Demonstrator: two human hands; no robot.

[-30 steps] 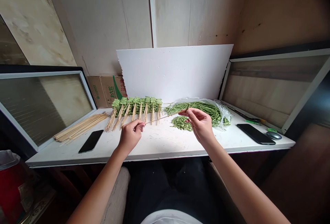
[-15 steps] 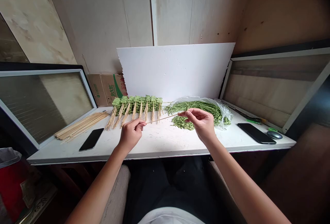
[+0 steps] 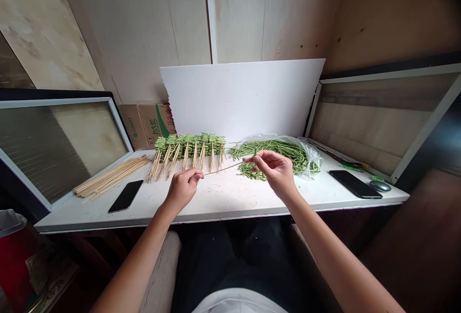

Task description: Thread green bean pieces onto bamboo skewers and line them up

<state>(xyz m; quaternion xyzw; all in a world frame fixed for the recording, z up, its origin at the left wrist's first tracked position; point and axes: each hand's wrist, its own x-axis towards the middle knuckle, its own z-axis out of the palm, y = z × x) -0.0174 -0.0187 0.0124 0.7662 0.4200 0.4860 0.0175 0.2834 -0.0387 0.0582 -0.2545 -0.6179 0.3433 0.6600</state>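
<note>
My left hand [image 3: 183, 188] is closed around the blunt end of a bamboo skewer [image 3: 226, 167], which slants up to the right above the table. At its other end my right hand [image 3: 278, 171] pinches a short piece of green bean [image 3: 255, 152] between thumb and fingers. Whether the tip is through the bean is hidden by the fingers. Below the right hand lies a heap of cut bean pieces [image 3: 248, 171]. Long green beans [image 3: 281, 150] lie behind it in a clear plastic bag [image 3: 312, 153]. Skewered bean pieces [image 3: 190, 141] are stacked in rows behind my left hand, sticks facing me.
Loose bamboo skewers [image 3: 110, 177] lie on the white table [image 3: 216, 202] at left, beside a phone [image 3: 125, 196]. At right are another phone [image 3: 355, 184] and a computer mouse [image 3: 380, 186]. A white foam board [image 3: 241, 97] and a cardboard box [image 3: 146, 123] stand behind.
My right hand has shifted slightly, and the bean piece now stands more upright at the skewer's end. My left hand keeps its grip. The whole view has moved a little.
</note>
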